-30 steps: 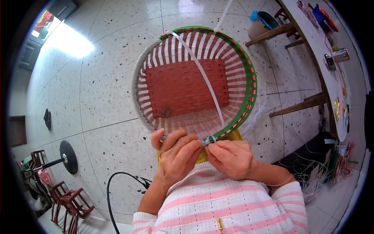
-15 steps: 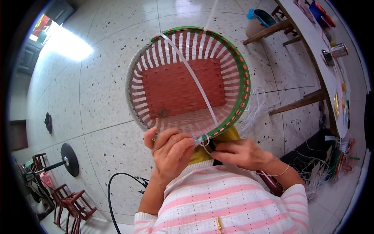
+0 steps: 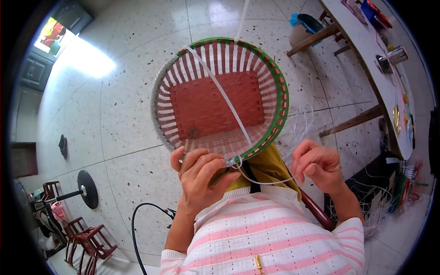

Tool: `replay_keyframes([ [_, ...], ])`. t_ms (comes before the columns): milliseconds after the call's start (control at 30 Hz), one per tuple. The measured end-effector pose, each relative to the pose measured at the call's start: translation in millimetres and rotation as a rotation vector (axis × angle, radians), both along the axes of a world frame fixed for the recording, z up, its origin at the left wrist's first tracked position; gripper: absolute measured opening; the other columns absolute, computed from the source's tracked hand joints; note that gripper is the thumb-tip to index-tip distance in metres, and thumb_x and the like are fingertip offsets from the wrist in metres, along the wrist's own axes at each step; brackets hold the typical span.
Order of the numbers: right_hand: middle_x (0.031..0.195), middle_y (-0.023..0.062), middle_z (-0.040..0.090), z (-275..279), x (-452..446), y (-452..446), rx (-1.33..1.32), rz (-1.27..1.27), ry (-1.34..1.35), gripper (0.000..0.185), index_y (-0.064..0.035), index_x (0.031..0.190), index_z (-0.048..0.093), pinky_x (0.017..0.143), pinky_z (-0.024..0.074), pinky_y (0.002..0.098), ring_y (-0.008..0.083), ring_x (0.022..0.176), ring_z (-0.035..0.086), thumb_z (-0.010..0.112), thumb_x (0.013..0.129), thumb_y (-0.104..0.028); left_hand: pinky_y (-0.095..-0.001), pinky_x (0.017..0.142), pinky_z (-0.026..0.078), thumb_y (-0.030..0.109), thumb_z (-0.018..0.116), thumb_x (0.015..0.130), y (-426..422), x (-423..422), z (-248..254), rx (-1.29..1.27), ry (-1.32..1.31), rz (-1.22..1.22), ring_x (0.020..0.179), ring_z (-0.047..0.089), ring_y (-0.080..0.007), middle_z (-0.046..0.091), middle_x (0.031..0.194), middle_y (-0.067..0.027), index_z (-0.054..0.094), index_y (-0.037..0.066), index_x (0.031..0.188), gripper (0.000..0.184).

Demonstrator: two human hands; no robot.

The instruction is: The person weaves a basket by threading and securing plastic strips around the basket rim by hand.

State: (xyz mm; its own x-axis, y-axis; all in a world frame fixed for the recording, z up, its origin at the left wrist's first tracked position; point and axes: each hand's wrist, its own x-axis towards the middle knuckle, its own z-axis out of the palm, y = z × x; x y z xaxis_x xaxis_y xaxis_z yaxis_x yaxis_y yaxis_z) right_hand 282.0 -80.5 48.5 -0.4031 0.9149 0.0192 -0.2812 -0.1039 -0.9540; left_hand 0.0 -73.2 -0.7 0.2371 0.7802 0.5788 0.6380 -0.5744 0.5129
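A round woven basket, red and white with a green-bound rim, rests in front of my lap with its opening facing me. My left hand grips its near rim, fingers curled over the edge and thumb on my side. A thin white plastic strip loops around the rim by my left fingertips and sags across to the right. My right hand pinches the far part of that strip, away from the basket. Another white strip crosses the basket's opening.
At right stands a long table on wooden legs, with a metal can on it. Beneath are a bucket and tangled white strips. Small dark-red chairs and a round black stand base are at left.
My right hand has moved from the near rim out to the right, drawing the white strip into a long curve. My left hand keeps its hold on the rim.
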Motion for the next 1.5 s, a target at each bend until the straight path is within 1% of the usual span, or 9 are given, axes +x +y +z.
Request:
replay_keyframes([
  [367,0.070,0.0003,0.059,11.7,-37.6,36.8,-0.067,0.919,-0.288,0.030,0.0004,0.082,0.060,0.059,0.0431,0.0244,0.0076,0.063,0.052,0.053,0.103,-0.019,-0.0370,0.092,0.035,0.011,0.070,0.087,5.0,7.7,7.0,-0.096,-0.103,0.140,0.071,0.061,-0.0189,0.068,0.072,-0.0028,0.067,0.003,0.104,0.019],
  [500,0.070,-0.0005,0.058,22.2,-41.3,40.1,-0.046,0.878,-0.277,0.029,-0.0006,0.081,0.058,0.057,0.0436,0.0230,0.0065,0.061,0.052,0.051,0.104,-0.018,-0.0359,0.089,0.035,0.008,0.068,0.086,9.2,5.3,4.4,0.004,-0.049,0.076,0.067,0.059,-0.0198,0.066,0.069,-0.0035,0.068,0.003,0.096,0.011],
  [633,0.082,0.0029,0.062,29.7,-48.3,42.0,-0.468,0.653,-0.166,0.016,-0.0004,0.096,0.061,0.055,0.0468,0.0202,0.0042,0.063,0.059,0.053,0.102,-0.013,-0.0373,0.090,0.034,0.006,0.065,0.082,8.4,6.6,7.9,-0.011,-0.067,0.078,0.067,0.058,-0.0215,0.064,0.069,-0.0041,0.068,0.004,0.088,0.007],
  [700,0.092,0.0072,0.064,25.9,-60.5,44.1,-0.053,0.301,-0.214,0.011,0.0013,0.105,0.062,0.060,0.0515,0.0250,0.0102,0.070,0.064,0.061,0.096,-0.005,-0.0380,0.090,0.034,0.006,0.064,0.080,7.4,6.9,10.2,-0.023,-0.070,0.066,0.067,0.057,-0.0221,0.064,0.070,-0.0046,0.068,0.005,0.087,0.009],
  [733,0.096,0.0117,0.065,17.1,-68.0,53.5,0.533,0.199,-0.405,0.020,0.0019,0.109,0.063,0.065,0.0544,0.0304,0.0205,0.075,0.067,0.065,0.089,0.002,-0.0387,0.090,0.034,0.006,0.063,0.078,7.6,7.4,10.5,-0.025,-0.053,0.061,0.069,0.057,-0.0227,0.063,0.071,-0.0052,0.068,0.004,0.087,0.010],
  [833,0.101,0.0147,0.065,-0.6,-86.0,65.5,0.891,0.185,-0.382,0.021,0.0013,0.106,0.064,0.069,0.0553,0.0337,0.0290,0.081,0.067,0.066,0.085,0.003,-0.0395,0.091,0.033,0.007,0.062,0.077,8.2,8.8,9.5,-0.015,-0.029,0.049,0.070,0.058,-0.0234,0.063,0.073,-0.0057,0.068,0.004,0.087,0.012],
  [933,0.098,0.0148,0.066,0.6,-90.2,75.1,0.910,0.249,-0.400,0.017,0.0011,0.102,0.065,0.068,0.0548,0.0324,0.0301,0.078,0.067,0.066,0.085,0.004,-0.0397,0.091,0.033,0.009,0.064,0.078,6.5,5.8,9.3,-0.032,0.001,0.043,0.073,0.058,-0.0230,0.065,0.076,-0.0053,0.069,0.005,0.089,0.013],
  [1167,0.077,0.0121,0.069,1.6,-75.6,100.8,0.180,0.418,-0.427,0.009,0.0039,0.092,0.065,0.065,0.0529,0.0285,0.0133,0.067,0.065,0.065,0.083,0.006,-0.0370,0.093,0.033,0.020,0.080,0.073,-5.9,-4.5,1.3,-0.010,0.088,-0.041,0.078,0.062,-0.0165,0.068,0.084,-0.0019,0.069,0.008,0.091,0.024],
  [1500,0.076,0.0099,0.069,-21.8,-83.9,113.7,-0.023,0.724,-0.381,0.011,0.0065,0.084,0.067,0.062,0.0496,0.0284,0.0118,0.069,0.062,0.068,0.079,-0.003,-0.0379,0.099,0.030,0.019,0.083,0.067,-21.6,-4.3,-14.3,-0.002,0.185,0.017,0.082,0.063,-0.0151,0.072,0.088,0.0013,0.073,0.015,0.087,0.023],
])
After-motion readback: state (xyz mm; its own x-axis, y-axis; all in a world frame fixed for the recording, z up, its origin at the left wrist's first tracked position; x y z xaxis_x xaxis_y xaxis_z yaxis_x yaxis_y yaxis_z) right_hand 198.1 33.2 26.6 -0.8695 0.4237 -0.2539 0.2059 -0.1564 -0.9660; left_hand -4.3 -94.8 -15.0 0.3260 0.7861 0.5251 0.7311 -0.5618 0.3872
